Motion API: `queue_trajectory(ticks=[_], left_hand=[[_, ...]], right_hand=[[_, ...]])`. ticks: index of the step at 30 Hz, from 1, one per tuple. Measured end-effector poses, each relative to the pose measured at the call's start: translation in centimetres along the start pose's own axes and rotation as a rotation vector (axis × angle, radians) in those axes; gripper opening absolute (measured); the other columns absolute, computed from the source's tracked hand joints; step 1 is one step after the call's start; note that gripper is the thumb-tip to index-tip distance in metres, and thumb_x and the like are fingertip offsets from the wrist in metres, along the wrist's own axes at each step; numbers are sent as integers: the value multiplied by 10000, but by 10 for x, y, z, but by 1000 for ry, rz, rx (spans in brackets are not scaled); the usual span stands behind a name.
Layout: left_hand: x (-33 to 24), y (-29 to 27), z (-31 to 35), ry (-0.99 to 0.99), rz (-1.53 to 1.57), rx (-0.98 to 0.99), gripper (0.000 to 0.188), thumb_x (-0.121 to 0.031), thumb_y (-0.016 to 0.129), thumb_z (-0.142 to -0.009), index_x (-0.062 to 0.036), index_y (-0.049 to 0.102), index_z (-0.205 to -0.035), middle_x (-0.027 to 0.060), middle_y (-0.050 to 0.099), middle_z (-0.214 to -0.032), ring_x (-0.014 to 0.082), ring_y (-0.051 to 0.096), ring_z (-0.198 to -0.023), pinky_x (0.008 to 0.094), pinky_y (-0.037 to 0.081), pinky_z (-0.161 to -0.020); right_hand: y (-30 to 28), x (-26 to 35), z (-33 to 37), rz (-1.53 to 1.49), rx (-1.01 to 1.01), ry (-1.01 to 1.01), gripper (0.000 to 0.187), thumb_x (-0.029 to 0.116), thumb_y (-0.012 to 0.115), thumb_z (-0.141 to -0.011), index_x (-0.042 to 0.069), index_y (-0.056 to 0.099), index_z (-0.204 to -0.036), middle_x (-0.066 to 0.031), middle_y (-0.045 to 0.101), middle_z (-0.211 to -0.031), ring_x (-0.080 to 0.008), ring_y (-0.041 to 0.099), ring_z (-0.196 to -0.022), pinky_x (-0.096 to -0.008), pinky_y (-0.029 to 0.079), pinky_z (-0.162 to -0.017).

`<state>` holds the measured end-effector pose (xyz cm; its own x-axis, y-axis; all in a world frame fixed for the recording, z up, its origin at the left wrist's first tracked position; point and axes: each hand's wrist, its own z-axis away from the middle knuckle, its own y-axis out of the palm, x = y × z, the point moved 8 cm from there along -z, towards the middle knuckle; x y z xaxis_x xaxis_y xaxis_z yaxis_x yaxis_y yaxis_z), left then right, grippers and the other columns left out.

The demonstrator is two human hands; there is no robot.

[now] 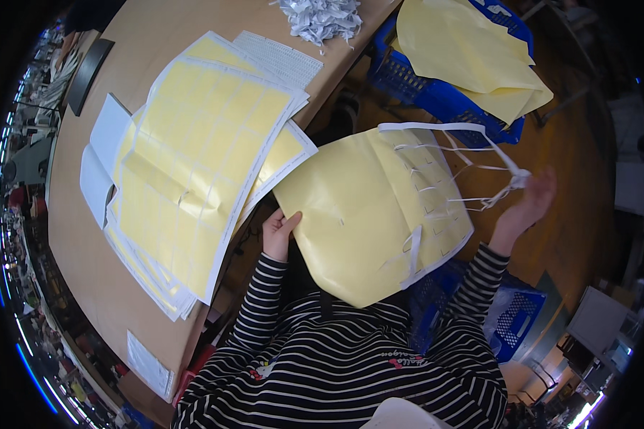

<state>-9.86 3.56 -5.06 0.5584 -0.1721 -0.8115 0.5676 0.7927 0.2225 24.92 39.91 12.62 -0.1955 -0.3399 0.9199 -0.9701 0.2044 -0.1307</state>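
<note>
A glossy yellow backing sheet [350, 200] hangs in front of my chest, bent in the middle. My left hand [279, 232] pinches its left edge, thumb on top. Off to the right, my right hand [537, 200], somewhat blurred, grips a bunch of thin white paper strips [515, 179]. These strips stretch like a net from the bunch back to the sheet's right part, partly lifted off it. One loose white strip [414, 250] curls up near the lower edge. Small dark corner marks show on the yellow surface there.
Left of me, a brown table [79, 264] bears a stack of yellow sheets with white grids [200, 150], a heap of shredded white strips [322, 18] and a flat clear packet [150, 365]. Blue baskets [401, 75] stand far right, yellow sheets [472, 57] on top. Another blue basket [516, 325] is at my right.
</note>
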Motion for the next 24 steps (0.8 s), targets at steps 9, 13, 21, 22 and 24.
queue_trajectory(ticks=[9, 13, 21, 22, 24], left_hand=[[-26, 49, -10, 182, -78, 61, 235, -63, 630, -929, 26, 612, -1145, -39, 646, -805, -9, 488, -602, 157, 362, -536], [-29, 42, -10, 211, -62, 43, 220, -61, 632, -926, 21, 621, -1131, -25, 661, -827, 2, 526, -625, 160, 403, -560], [-6, -18, -27, 180, -38, -76, 230, -70, 653, -919, 27, 632, -1126, -4, 674, -913, 34, 568, -751, 179, 443, -691], [-4, -26, -29, 176, -66, -88, 218, -69, 654, -917, 22, 635, -1115, -7, 672, -909, 36, 568, -754, 179, 443, -697], [-3, -37, -33, 174, -141, -121, 202, -70, 653, -917, 13, 637, -1100, -7, 671, -910, 42, 574, -762, 183, 445, -708]], right_hand=[[170, 48, 221, 258, 1501, -411, 602, 25, 615, -779, 77, 494, -1367, -92, 388, -1497, -285, 387, -1361, -476, 222, -1170], [181, 42, 228, 297, 1520, -432, 595, 28, 632, -761, 85, 525, -1343, -95, 440, -1464, -256, 400, -1356, -478, 190, -1185], [124, 32, 150, 146, 1197, -211, 308, -7, 662, -778, 45, 684, -1081, -96, 676, -1078, -230, 619, -1026, -440, 372, -1066], [113, 31, 135, 122, 1082, -162, 293, -15, 668, -777, 37, 687, -1064, -103, 681, -1046, -227, 629, -991, -430, 400, -1037], [89, 25, 110, 144, 832, 0, 323, -54, 664, -759, 22, 672, -1073, -110, 663, -1008, -219, 616, -979, -388, 439, -950]])
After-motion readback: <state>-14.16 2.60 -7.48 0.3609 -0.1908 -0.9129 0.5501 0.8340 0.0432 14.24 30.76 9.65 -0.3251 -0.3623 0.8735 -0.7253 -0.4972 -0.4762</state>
